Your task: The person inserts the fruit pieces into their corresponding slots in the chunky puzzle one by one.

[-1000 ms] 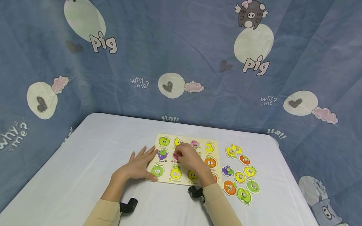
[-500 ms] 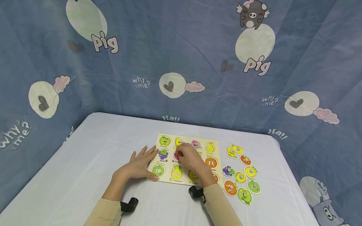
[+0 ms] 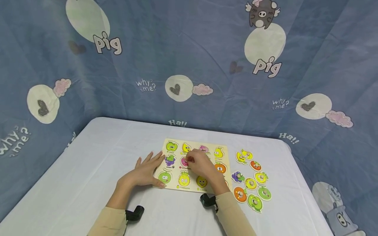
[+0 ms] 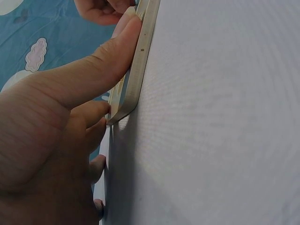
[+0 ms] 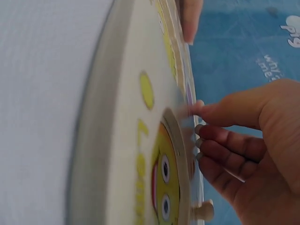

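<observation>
A wooden fruit peg-puzzle board [image 3: 192,189] lies on the white-covered table. My left hand [image 3: 144,172] rests at its left edge, fingers spread and thumb on the front left corner; in the left wrist view the thumb [image 4: 101,65] lies along the rim. Above the middle row, my right hand [image 3: 202,165] pinches at a pink strawberry puzzle piece [image 3: 183,161], which it partly covers. The right wrist view shows thumb and curled fingers close over the board, the grip itself hidden, beyond the lemon picture [image 5: 165,183]. A wooden knob [image 5: 204,211] stands nearby.
Right of the board lie several loose knobbed fruit pieces, among them grapes [image 3: 238,177], an orange [image 3: 237,196], a green apple [image 3: 255,205] and a pineapple [image 3: 261,178]. A blue printed curtain [image 3: 206,108] hangs behind the table.
The right hand and wrist have shifted slightly right, so more of the pink piece shows. The left hand keeps its place on the board, and the loose pieces lie as before.
</observation>
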Demonstrator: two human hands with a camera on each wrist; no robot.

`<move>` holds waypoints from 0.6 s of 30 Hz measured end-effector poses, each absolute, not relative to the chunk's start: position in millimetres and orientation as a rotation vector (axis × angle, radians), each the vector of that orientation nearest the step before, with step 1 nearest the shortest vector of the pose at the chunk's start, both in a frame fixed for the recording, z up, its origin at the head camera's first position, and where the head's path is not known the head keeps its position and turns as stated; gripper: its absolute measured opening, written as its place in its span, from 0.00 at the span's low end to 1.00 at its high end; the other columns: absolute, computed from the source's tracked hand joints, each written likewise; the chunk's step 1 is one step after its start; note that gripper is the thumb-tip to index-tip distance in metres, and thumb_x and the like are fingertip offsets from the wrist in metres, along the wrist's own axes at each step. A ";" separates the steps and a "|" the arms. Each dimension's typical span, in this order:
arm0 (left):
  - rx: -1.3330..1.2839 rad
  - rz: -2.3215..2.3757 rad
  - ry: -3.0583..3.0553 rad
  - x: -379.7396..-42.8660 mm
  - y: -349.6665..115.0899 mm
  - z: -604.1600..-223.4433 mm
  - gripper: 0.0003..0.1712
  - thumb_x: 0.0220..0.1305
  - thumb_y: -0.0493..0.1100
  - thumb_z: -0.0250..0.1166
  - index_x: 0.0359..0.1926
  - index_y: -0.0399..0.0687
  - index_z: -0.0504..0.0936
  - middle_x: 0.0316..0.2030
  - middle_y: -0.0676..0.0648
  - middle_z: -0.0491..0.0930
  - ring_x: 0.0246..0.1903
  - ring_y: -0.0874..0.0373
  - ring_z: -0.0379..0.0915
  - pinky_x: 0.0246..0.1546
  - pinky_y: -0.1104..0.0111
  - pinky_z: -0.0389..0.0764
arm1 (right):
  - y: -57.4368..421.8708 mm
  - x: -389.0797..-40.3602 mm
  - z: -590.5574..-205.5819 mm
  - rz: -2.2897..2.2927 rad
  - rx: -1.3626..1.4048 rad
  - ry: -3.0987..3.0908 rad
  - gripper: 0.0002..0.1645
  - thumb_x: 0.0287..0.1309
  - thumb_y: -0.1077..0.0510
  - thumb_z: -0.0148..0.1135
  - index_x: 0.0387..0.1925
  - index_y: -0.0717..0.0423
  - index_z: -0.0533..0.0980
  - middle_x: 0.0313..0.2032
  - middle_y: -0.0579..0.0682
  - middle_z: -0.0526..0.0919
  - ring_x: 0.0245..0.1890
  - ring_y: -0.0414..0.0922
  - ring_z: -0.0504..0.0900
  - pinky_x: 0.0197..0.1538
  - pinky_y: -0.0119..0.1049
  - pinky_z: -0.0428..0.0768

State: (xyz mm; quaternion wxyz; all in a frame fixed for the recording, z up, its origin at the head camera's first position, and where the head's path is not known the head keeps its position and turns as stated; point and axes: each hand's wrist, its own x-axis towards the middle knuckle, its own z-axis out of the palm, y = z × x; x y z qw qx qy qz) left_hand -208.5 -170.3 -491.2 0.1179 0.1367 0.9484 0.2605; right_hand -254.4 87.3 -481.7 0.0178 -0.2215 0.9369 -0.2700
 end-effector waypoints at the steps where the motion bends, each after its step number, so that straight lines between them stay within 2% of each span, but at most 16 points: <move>1: 0.404 0.768 2.775 -208.3 -170.2 -490.8 0.75 0.30 0.70 0.79 0.78 0.48 0.55 0.80 0.46 0.46 0.79 0.36 0.32 0.70 0.30 0.30 | 88.5 -254.4 -482.0 -0.846 -0.684 2.908 0.04 0.60 0.59 0.65 0.37 0.48 0.83 0.33 0.41 0.78 0.34 0.41 0.73 0.42 0.32 0.76; 6: 0.407 0.788 2.773 -207.5 -170.8 -489.1 0.75 0.30 0.69 0.79 0.77 0.47 0.55 0.80 0.45 0.46 0.78 0.35 0.32 0.70 0.29 0.29 | 93.1 -254.3 -483.7 -0.868 -0.674 2.908 0.04 0.60 0.59 0.65 0.36 0.47 0.83 0.32 0.40 0.78 0.34 0.40 0.73 0.42 0.32 0.76; 13: 0.409 0.809 2.772 -207.9 -171.5 -491.0 0.76 0.28 0.69 0.80 0.77 0.46 0.55 0.79 0.44 0.46 0.78 0.34 0.32 0.70 0.29 0.29 | 104.3 -249.4 -478.6 -0.919 -0.632 2.944 0.09 0.59 0.62 0.58 0.38 0.49 0.82 0.34 0.42 0.79 0.35 0.42 0.74 0.42 0.34 0.76; 18: 0.410 0.798 2.770 -210.4 -170.0 -492.7 0.76 0.28 0.70 0.79 0.77 0.47 0.55 0.80 0.45 0.46 0.78 0.35 0.31 0.70 0.30 0.28 | 119.7 -246.2 -476.8 -0.932 -0.611 2.961 0.07 0.61 0.61 0.60 0.38 0.51 0.82 0.35 0.44 0.80 0.35 0.42 0.73 0.43 0.35 0.76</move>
